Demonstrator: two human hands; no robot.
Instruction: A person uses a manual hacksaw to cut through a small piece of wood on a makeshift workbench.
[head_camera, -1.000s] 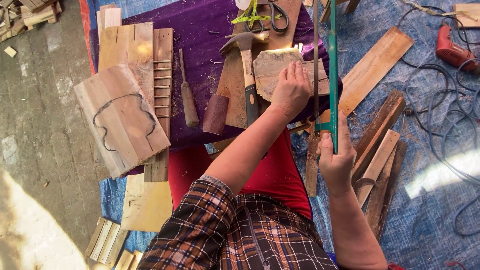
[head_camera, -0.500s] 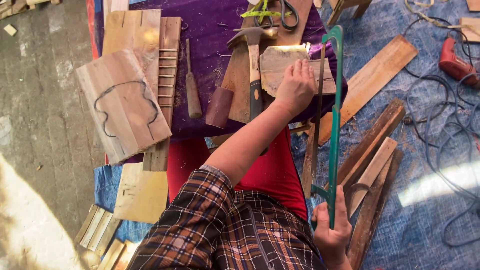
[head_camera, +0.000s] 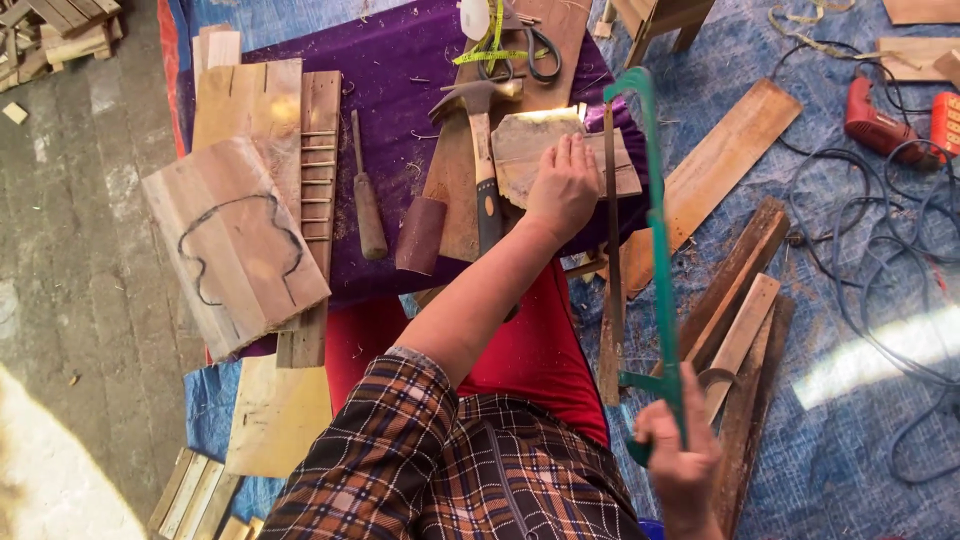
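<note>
My left hand (head_camera: 565, 185) presses flat on a small wooden piece (head_camera: 530, 150) lying on the purple cloth (head_camera: 400, 90). My right hand (head_camera: 680, 460) grips the handle of a green-framed saw (head_camera: 655, 230), whose blade runs along the right edge of the wooden piece. The saw is drawn back toward me. A hammer (head_camera: 483, 150) lies just left of the held piece.
A board with a drawn black outline (head_camera: 235, 240) sits at left beside slotted planks (head_camera: 320, 150). A chisel (head_camera: 367, 195) and a sanding block (head_camera: 420, 235) lie on the cloth. Scissors (head_camera: 530, 50) are at top. Loose planks (head_camera: 735, 300), red power tools (head_camera: 880, 125) and cables (head_camera: 880, 280) lie at right.
My right hand has pulled the saw back toward me, from beside the wooden piece down to the lower part of the view. My left hand stays on the piece.
</note>
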